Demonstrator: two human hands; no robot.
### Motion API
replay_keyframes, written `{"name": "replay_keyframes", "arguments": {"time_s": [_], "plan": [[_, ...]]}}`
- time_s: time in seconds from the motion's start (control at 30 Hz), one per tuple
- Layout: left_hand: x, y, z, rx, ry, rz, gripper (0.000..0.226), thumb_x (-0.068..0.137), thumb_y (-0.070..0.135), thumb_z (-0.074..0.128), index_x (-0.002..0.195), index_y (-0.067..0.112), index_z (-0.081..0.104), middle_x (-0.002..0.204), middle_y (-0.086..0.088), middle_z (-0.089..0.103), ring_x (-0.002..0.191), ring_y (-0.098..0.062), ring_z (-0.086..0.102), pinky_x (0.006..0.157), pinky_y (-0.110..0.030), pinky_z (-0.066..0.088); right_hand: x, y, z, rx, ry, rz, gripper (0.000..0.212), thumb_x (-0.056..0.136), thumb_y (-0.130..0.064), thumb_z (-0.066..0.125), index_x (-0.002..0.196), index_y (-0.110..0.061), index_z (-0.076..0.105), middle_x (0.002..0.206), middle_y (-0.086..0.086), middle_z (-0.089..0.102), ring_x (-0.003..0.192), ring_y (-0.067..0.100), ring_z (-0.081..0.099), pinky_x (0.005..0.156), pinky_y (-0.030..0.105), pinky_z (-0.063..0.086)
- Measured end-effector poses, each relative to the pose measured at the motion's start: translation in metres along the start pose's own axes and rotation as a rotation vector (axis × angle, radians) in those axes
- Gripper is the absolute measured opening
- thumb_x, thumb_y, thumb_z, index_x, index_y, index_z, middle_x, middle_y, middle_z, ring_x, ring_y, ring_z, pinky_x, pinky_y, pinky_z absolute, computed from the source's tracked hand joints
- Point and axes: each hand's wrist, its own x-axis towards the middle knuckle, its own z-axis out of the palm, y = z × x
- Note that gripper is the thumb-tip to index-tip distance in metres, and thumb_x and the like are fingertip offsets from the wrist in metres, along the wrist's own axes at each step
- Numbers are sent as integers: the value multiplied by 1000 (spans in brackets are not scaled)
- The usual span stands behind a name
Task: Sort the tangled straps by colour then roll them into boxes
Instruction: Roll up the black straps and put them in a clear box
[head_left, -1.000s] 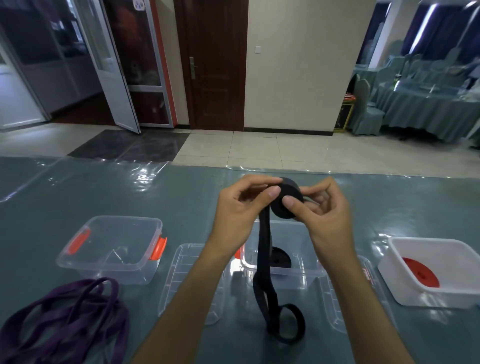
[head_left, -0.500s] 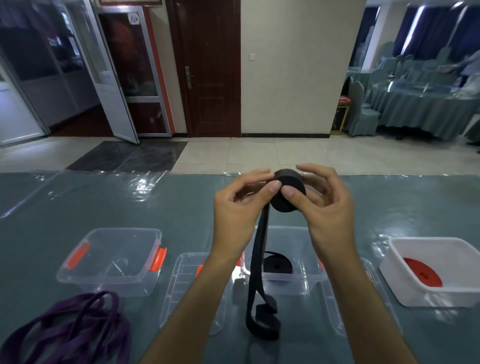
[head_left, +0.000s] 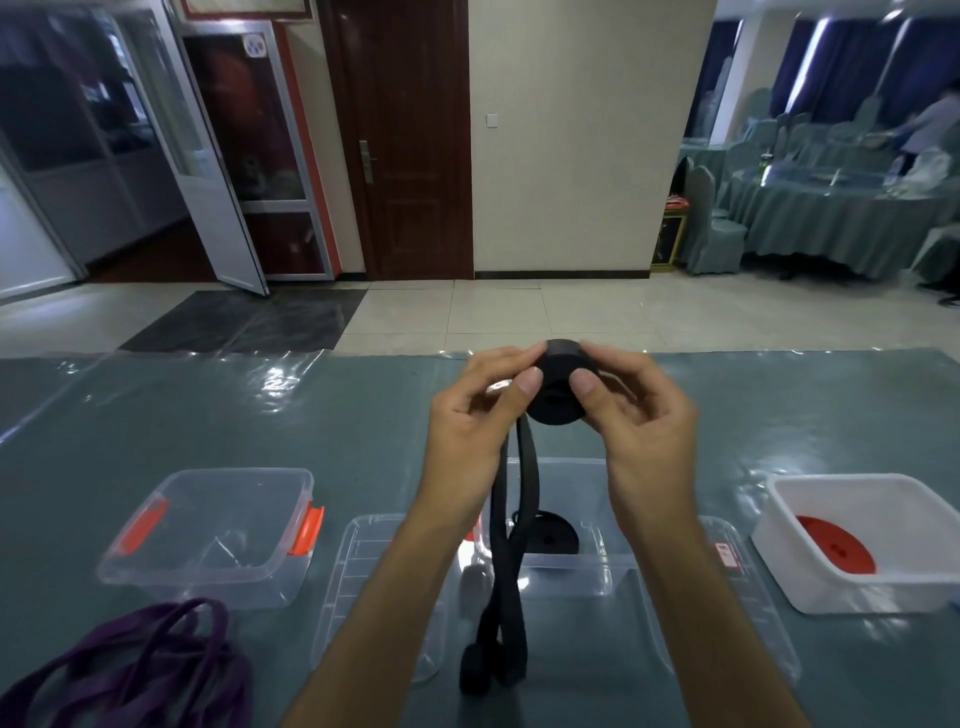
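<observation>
A black strap roll (head_left: 558, 384) is held up above the table between both hands. My left hand (head_left: 478, 421) pinches its left side and my right hand (head_left: 639, 410) pinches its right side. The strap's loose tail (head_left: 506, 577) hangs down in a twisted double length, its end close to the table. Behind it stands a clear box (head_left: 587, 571) holding another rolled black strap (head_left: 550, 535). A tangle of purple straps (head_left: 150, 670) lies at the lower left. A white box (head_left: 878, 582) on the right holds a red roll (head_left: 836, 545).
A clear box with orange clips (head_left: 213, 525) stands at the left with nothing in it. Two clear lids (head_left: 379, 587) (head_left: 748, 597) lie flat on either side of the middle box. The table (head_left: 156, 415) wears a teal cloth under glossy plastic film.
The hanging black tail has grown shorter and its bottom loop has risen and narrowed. Both hands have lifted the roll slightly higher in view.
</observation>
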Motion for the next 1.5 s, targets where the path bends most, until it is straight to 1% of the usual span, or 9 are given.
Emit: {"name": "replay_keyframes", "arguments": {"time_s": [0.1, 0.3, 0.43, 0.53, 0.77, 0.93, 1.07, 1.33, 1.5], "plan": [[2, 6, 0, 24, 41, 26, 23, 87, 13, 76, 109, 7, 78, 113, -12, 75, 108, -23, 72, 91, -28, 56, -2, 5, -5, 50, -67, 94, 29, 83, -17, 76, 104, -5, 61, 105, 9, 76, 103, 28, 75, 94, 52, 60], [-8, -4, 2, 55, 65, 21, 29, 87, 13, 75, 116, 9, 76, 119, -7, 75, 116, -18, 71, 96, -26, 56, 8, -6, -8, -9, -15, -8, 30, 79, -12, 80, 108, -16, 72, 106, 3, 78, 105, 18, 74, 88, 28, 60], [-1, 2, 0, 31, 21, 2, 30, 88, 14, 74, 118, 13, 76, 117, -6, 76, 114, -19, 71, 95, -25, 55, 6, 1, -11, 56, -47, 19, 24, 80, -9, 79, 98, -6, 65, 107, 13, 77, 103, 31, 75, 89, 45, 62], [2, 6, 3, 28, 101, 43, 23, 84, 6, 79, 107, 7, 78, 104, -6, 80, 103, -18, 75, 88, -23, 57, 7, 0, -16, 13, -110, 77, 31, 75, -9, 80, 91, -5, 54, 101, 8, 78, 95, 29, 77, 84, 39, 63], [10, 0, -8, 63, -114, -88, 32, 97, 14, 69, 128, 15, 72, 124, -5, 73, 124, -23, 66, 106, -34, 53, 8, 5, -15, 12, -122, 6, 36, 82, -11, 79, 116, -16, 68, 116, 5, 73, 114, 31, 71, 97, 46, 59], [9, 0, -6, 90, 69, -38, 19, 88, 7, 79, 107, 9, 78, 105, -5, 79, 105, -20, 74, 89, -25, 57, 11, 7, -18, -99, -128, 93, 34, 77, -19, 84, 101, -6, 63, 108, 15, 74, 101, 36, 75, 92, 55, 60], [7, -5, -14, 85, -84, -81, 30, 98, 17, 66, 127, 14, 73, 126, -4, 71, 126, -23, 65, 106, -33, 52, 10, 3, -15, -114, -78, -4, 31, 82, -22, 80, 112, -21, 71, 107, 13, 71, 98, 32, 75, 90, 51, 61], [6, -1, -9, 142, 75, 12, 21, 90, 8, 77, 111, 5, 78, 107, -3, 80, 107, -18, 75, 93, -28, 59, 6, 0, -19, -144, -100, 30, 26, 83, -18, 80, 106, -16, 68, 106, 7, 75, 95, 33, 77, 87, 54, 62], [8, 0, -9, 118, -114, 5, 34, 97, 11, 67, 131, 16, 70, 125, -4, 73, 121, -22, 68, 103, -31, 54, 8, 1, -26, -135, -85, -101, 27, 85, -14, 78, 111, -15, 68, 110, 6, 73, 107, 28, 72, 94, 47, 60]]}}
